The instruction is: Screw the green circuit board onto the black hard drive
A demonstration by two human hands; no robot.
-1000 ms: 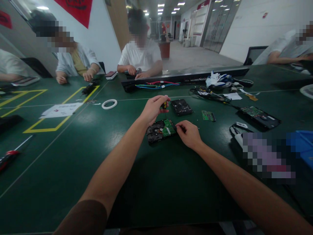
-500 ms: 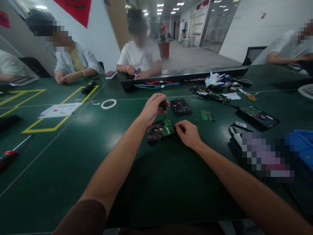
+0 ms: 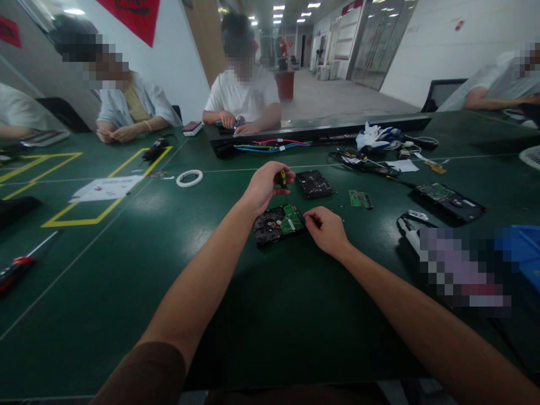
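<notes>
Green table under 3 hard drives, 1 circuit board, 1 white ring

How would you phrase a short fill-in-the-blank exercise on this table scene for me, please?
The left hand grips a tool with a black and ____ handle. The fingers of the right hand are at the ____ edge, as pictured, of the hard drive under the tool. The ring-shaped roll is coloured ____.

Missing words: yellow; right; white.

Illegible marks on red banner, unreadable print on white paper
</notes>
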